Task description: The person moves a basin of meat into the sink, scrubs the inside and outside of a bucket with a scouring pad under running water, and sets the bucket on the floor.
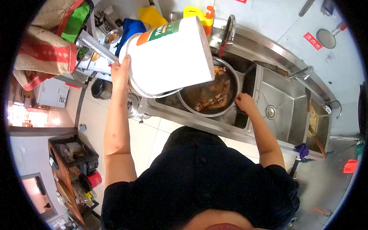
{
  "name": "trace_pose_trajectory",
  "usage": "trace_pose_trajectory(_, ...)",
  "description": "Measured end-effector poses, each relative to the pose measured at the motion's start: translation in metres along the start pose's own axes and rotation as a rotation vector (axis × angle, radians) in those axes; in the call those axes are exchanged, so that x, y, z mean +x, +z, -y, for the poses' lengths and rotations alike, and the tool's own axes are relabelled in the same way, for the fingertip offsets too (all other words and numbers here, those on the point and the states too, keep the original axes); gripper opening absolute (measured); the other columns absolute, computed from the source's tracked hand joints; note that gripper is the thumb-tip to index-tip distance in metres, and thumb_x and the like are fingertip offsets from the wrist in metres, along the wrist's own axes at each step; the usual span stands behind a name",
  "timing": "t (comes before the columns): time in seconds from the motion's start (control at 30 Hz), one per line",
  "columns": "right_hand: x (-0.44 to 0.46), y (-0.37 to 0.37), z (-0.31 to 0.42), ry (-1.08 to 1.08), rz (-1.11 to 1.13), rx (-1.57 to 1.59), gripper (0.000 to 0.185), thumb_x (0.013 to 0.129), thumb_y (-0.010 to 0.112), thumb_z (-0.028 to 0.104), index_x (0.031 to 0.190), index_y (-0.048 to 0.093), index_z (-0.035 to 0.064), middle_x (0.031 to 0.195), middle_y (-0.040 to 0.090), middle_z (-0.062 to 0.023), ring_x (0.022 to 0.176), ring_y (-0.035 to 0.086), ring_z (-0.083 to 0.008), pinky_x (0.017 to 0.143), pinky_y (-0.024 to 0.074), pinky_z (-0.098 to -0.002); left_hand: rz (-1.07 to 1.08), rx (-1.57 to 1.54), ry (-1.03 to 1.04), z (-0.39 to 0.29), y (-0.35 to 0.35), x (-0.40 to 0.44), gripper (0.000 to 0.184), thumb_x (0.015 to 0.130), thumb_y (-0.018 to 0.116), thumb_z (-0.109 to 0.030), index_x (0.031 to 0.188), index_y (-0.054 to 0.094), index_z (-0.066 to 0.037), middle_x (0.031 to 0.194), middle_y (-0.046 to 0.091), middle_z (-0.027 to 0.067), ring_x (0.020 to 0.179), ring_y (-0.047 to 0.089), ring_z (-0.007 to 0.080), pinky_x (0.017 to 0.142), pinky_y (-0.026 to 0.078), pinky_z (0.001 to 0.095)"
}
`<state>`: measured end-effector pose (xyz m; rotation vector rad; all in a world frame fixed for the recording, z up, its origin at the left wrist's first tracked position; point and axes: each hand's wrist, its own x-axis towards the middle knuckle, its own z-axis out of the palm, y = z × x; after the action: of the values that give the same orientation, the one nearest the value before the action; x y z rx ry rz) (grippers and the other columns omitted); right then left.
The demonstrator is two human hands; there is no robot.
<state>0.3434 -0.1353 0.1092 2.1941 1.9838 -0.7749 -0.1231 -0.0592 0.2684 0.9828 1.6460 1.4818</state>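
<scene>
My left hand is closed on the rim of a white plastic bucket with a green and orange label. The bucket is tilted on its side, its base toward the upper right, and its inside is hidden. Partly behind it, a round metal basin sits in the left sink bay. Brownish liquid and pieces of what looks like bony meat are in the basin. My right hand is at the basin's right rim, fingers pinched on the edge.
A faucet rises behind the basin. Rightward are a sink bay, a knife on the ledge and a second faucet. A yellow jug and orange-topped bottle stand behind the bucket. A shelf lies at left.
</scene>
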Motion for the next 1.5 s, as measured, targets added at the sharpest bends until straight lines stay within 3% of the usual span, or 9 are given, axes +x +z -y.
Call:
trace_pose_trajectory(0.6, -0.044, 0.046, -0.03, 0.143, -0.009, -0.122, 0.031, 0.084, 0.059, 0.029, 0.105, 0.064, 0.0073, 0.105, 0.063, -0.0172, 0.099, 0.061, -0.0331, 0.083, 0.0504, -0.045, 0.21, -0.821, -0.625, 0.077, 0.021, -0.034, 0.045, 0.087, 0.037, -0.026, 0.119, 0.05, 0.003, 0.121, 0.056, 0.0209, 0.11, 0.055, 0.035, 0.094, 0.047, 0.0496)
trace_pose_trajectory(0.93, -0.03, -0.056, 0.052, -0.36, -0.826, 0.728, 0.029, 0.088, 0.058, 0.022, 0.113, 0.061, 0.0062, 0.11, 0.063, -0.0118, 0.105, 0.058, -0.0262, 0.089, 0.0441, -0.0335, 0.236, -0.915, -0.671, 0.129, -0.004, -0.051, 0.047, 0.086, 0.034, -0.027, 0.119, 0.049, 0.004, 0.121, 0.055, 0.0203, 0.11, 0.055, 0.0351, 0.097, 0.044, 0.0499)
trace_pose_trajectory(1.07, -0.012, -0.112, 0.147, -0.378, -0.659, 1.286, 0.037, 0.087, 0.06, 0.015, 0.122, 0.054, 0.0047, 0.115, 0.06, -0.0124, 0.102, 0.058, -0.0219, 0.087, 0.0452, -0.0336, 0.179, -0.808, -0.689, 0.152, -0.005, -0.064, 0.045, 0.087, 0.035, -0.027, 0.118, 0.05, 0.003, 0.121, 0.056, 0.0183, 0.11, 0.055, 0.0313, 0.096, 0.045, 0.0454)
trace_pose_trajectory(1.13, -0.015, -0.104, 0.201, -0.605, -1.243, 0.488, 0.038, 0.078, 0.063, 0.006, 0.116, 0.055, 0.0028, 0.109, 0.058, -0.0116, 0.102, 0.056, -0.024, 0.088, 0.0456, -0.0362, 0.215, -0.773, -0.665, 0.157, 0.0, -0.064, 0.044, 0.088, 0.036, -0.027, 0.118, 0.05, 0.002, 0.12, 0.057, 0.0171, 0.11, 0.055, 0.029, 0.095, 0.046, 0.0426)
trace_pose_trajectory(1.23, -0.073, -0.075, 0.23, -0.947, -0.663, 0.66, 0.024, 0.074, 0.067, 0.009, 0.098, 0.064, 0.0077, 0.101, 0.057, -0.0113, 0.095, 0.057, -0.0253, 0.083, 0.0458, -0.0364, 0.195, -0.849, -0.696, 0.122, -0.003, -0.084, 0.046, 0.087, 0.036, -0.026, 0.12, 0.049, 0.003, 0.117, 0.058, 0.0168, 0.108, 0.057, 0.0291, 0.094, 0.047, 0.0429)
trace_pose_trajectory(1.37, -0.137, -0.041, 0.199, -1.003, -0.847, 0.545, 0.024, 0.074, 0.068, 0.012, 0.097, 0.066, 0.0149, 0.107, 0.058, -0.0108, 0.094, 0.058, -0.0287, 0.08, 0.0472, -0.0372, 0.313, -0.704, -0.531, 0.133, -0.043, -0.067, 0.053, 0.087, 0.032, -0.028, 0.13, 0.042, 0.001, 0.131, 0.049, 0.0201, 0.12, 0.047, 0.0348, 0.101, 0.038, 0.0535)
trace_pose_trajectory(1.43, -0.126, -0.035, 0.164, -0.719, -1.011, 0.482, 0.03, 0.074, 0.068, 0.013, 0.103, 0.064, 0.0159, 0.114, 0.055, -0.0131, 0.102, 0.054, -0.0326, 0.086, 0.0448, -0.0406, 0.247, -0.793, -0.63, 0.107, -0.04, -0.081, 0.058, 0.088, 0.032, -0.029, 0.136, 0.036, 0.002, 0.142, 0.037, 0.0205, 0.129, 0.035, 0.0387, 0.106, 0.027, 0.058)
trace_pose_trajectory(1.47, -0.127, -0.035, 0.143, -0.481, -0.947, 0.225, 0.044, 0.077, 0.066, 0.016, 0.12, 0.056, 0.0184, 0.127, 0.047, -0.0185, 0.115, 0.047, -0.0379, 0.094, 0.0399, -0.045, 1.086, -1.109, -0.386, 0.151, -0.06, -0.057, 0.056, 0.089, 0.03, -0.028, 0.137, 0.035, 0.001, 0.142, 0.036, 0.02, 0.131, 0.033, 0.0376, 0.108, 0.025, 0.0553)
trace_pose_trajectory(1.5, -0.124, -0.022, 0.125, -0.196, -0.878, 0.013, 0.058, 0.081, 0.064, 0.022, 0.134, 0.043, 0.0186, 0.139, 0.034, -0.0227, 0.124, 0.037, -0.0425, 0.101, 0.0338, -0.0472, 0.459, -1.046, -0.68, 0.144, -0.052, -0.064, 0.056, 0.093, 0.034, -0.033, 0.138, 0.035, 0.0, 0.142, 0.037, 0.0189, 0.131, 0.034, 0.0359, 0.109, 0.025, 0.0524)
